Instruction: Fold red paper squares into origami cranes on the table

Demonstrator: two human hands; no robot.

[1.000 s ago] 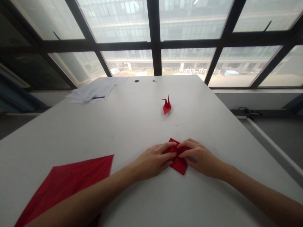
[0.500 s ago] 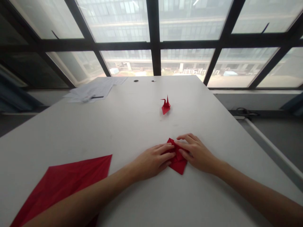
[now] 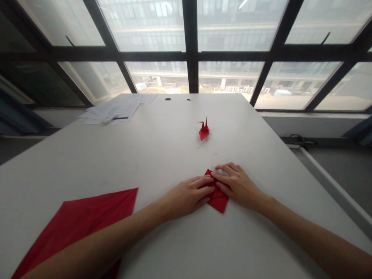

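- Table (image 3: pixel 157 159): a white top is presented, with windows (image 3: pixel 229 25) beyond.
- Red sheet (image 3: pixel 83 217): laid at left, partly covered by the left forearm (image 3: pixel 110 242).
- Left hand (image 3: pixel 187 197) and right hand (image 3: pixel 238 186): both rested on the folded paper (image 3: pixel 218 203), near each other; the left is laid flat, while pinching by the right cannot be confirmed.
- Folded paper: found between the hands; creasing is judged in hand, aligned edges and firm pressing being called for.
- Paper crane (image 3: pixel 204 134): stood farther off.

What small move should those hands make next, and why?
Perhaps the right hand should smooth the red folded paper flat while the left hand steadies it: the left fingers lie across its left side, and right fingertips rest on its upper right part.
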